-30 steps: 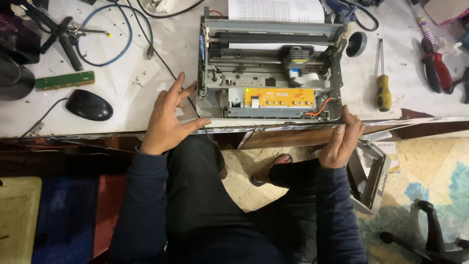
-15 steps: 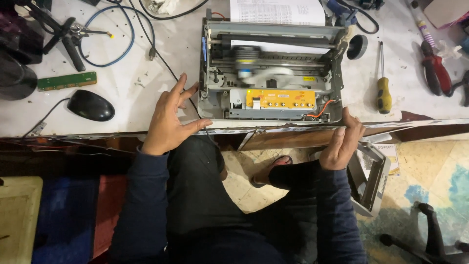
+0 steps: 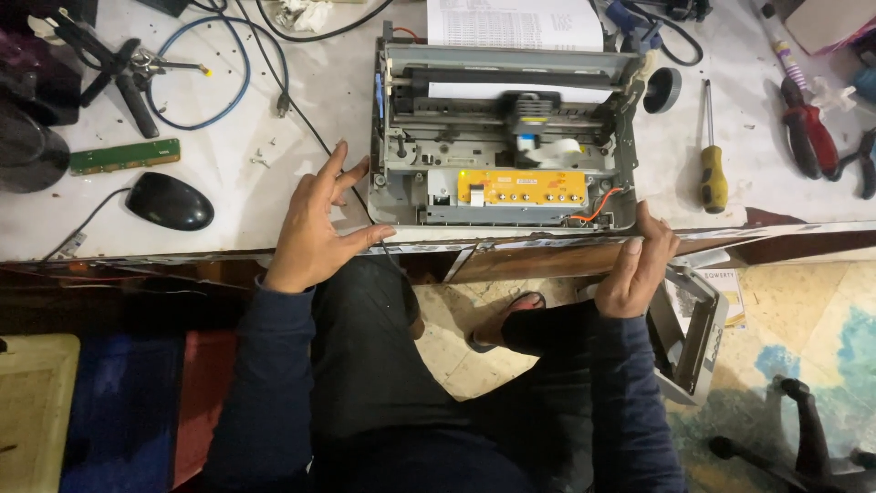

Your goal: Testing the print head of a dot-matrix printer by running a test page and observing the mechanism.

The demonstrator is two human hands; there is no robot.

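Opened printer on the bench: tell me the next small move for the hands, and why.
Probably keep both hands off the mechanism. The printer has its cover off, its carriage sits mid-rail, and paper is fed in. The left hand rests beside its left side, the right hand at its front right corner.

Opened printer (image 3: 505,137) on table (image 3: 228,196). Left hand (image 3: 315,228) flat beside it, fingers spread; right hand (image 3: 643,265) grips table edge. Screwdriver (image 3: 712,164) nearby.

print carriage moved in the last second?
Yes. The dark carriage sat right of the orange board a second ago, swung to its left end half a second ago, and now sits above its middle. Both hands look unmoved.
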